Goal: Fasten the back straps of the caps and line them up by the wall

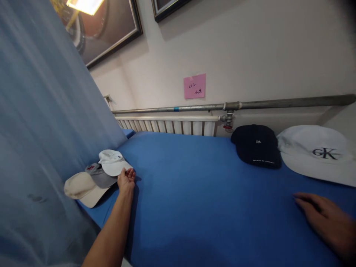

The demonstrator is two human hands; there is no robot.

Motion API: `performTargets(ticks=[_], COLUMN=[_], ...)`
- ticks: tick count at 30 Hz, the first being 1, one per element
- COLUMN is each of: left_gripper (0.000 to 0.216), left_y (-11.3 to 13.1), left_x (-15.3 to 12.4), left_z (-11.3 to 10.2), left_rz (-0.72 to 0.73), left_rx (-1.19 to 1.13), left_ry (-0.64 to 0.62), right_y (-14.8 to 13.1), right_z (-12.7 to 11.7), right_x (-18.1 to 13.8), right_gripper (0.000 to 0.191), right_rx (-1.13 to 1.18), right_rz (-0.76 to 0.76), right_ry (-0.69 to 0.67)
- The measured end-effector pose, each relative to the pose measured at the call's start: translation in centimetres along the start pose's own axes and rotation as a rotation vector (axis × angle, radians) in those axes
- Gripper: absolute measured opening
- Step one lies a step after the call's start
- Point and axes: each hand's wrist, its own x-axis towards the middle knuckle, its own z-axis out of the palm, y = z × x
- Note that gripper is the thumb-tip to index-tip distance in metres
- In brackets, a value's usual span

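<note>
While the blue curtain (41,111) fills the far left, look just beside it: a beige cap (80,185) lies nearest the edge, a grey cap (104,180) overlaps it, and the white cap (111,159) sits at the right end of that row, partly over the grey one. And here's the key relation: its crown lies up and to the left of the fingers, its long axis slanting down rightward, so the brim points at the left hand (127,180). That's clearly the nearer hand, thumb and fingertips pinched on the brim's edge!

Across the middle runs the blue surface (189,185), a bare stretch of it between the hands, with the radiator (178,126) and a pink note (194,86) behind. Nothing blocks that stretch; the grey cap tucked against the white one is the closest snag.

Over on the right, a navy cap (254,146) touches the large white cap (317,152), and below them the right hand (324,213), blurred, fingers loosely parted, apparently grasping nothing; whether it touches the surface, I can't tell.
</note>
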Motion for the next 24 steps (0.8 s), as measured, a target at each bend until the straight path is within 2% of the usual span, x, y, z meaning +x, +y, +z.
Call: performTargets(ticks=[3,6,11,15,18,21,24], left_gripper=[0.016,0.021,0.028,0.018,0.02,0.024,0.016], left_y=[-0.3,-1.0,-1.5,-2.5,-4.3,-6.4,-8.3], left_x=[-1.7,-4.4,-8.6,-10.9,-12.1,-12.7,-13.4], left_z=[0.5,1.1,3.3,5.8,7.5,8.7,9.5], left_rz=[0.047,0.047,-0.082,-0.205,-0.257,-0.269,-0.285], left_rx=[0.079,0.201,0.395,0.465,0.457,0.411,0.368], left_ry=[-0.133,-0.39,-0.838,-1.05,-1.047,-0.907,-0.776], right_y=[-1.6,-2.5,-2.8,-2.4,-1.9,-1.8,-2.3], right_z=[-0.4,-0.6,-0.6,-0.4,-0.2,-0.1,-0.1], right_x=[-0.8,-1.6,-2.5,-2.6,-2.6,-2.7,-3.1], right_gripper=[0.017,0.014,0.018,0.013,0.012,0.012,0.021], right_rx=[-0.019,-0.016,0.055,0.146,0.168,0.228,0.331], right_rz=[-0.003,-0.058,-0.126,-0.121,-0.103,-0.088,-0.056], right_ry=[0.005,0.034,0.083,0.094,0.102,0.081,0.002])
